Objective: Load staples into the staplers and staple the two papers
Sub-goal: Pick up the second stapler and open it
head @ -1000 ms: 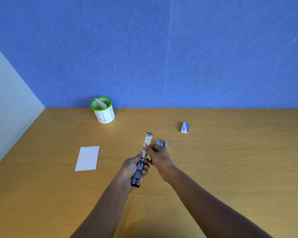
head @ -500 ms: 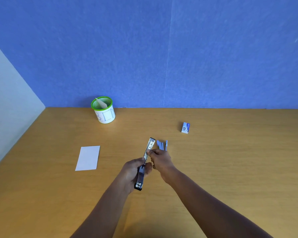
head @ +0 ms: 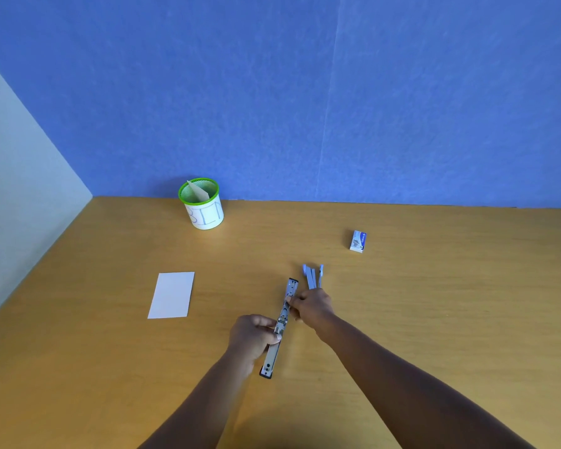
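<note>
A black stapler (head: 280, 328) is folded out flat into one long strip with its metal staple channel facing up. My left hand (head: 255, 338) grips it at the middle. My right hand (head: 311, 306) pinches the far half of the channel with its fingertips; whether staples are between them I cannot tell. A second, light blue stapler (head: 313, 276) lies on the desk just beyond my right hand. A small white and blue staple box (head: 358, 241) sits further back right. White paper (head: 172, 294) lies flat at the left.
A white cup with a green rim (head: 203, 204) holding a folded slip stands at the back near the blue wall. The wooden desk (head: 450, 303) meets a pale wall on the left.
The opened stapler has dropped from a raised tilt to lie nearly flat and stretched out. My left hand slid toward its middle; my right hand stays at the far half.
</note>
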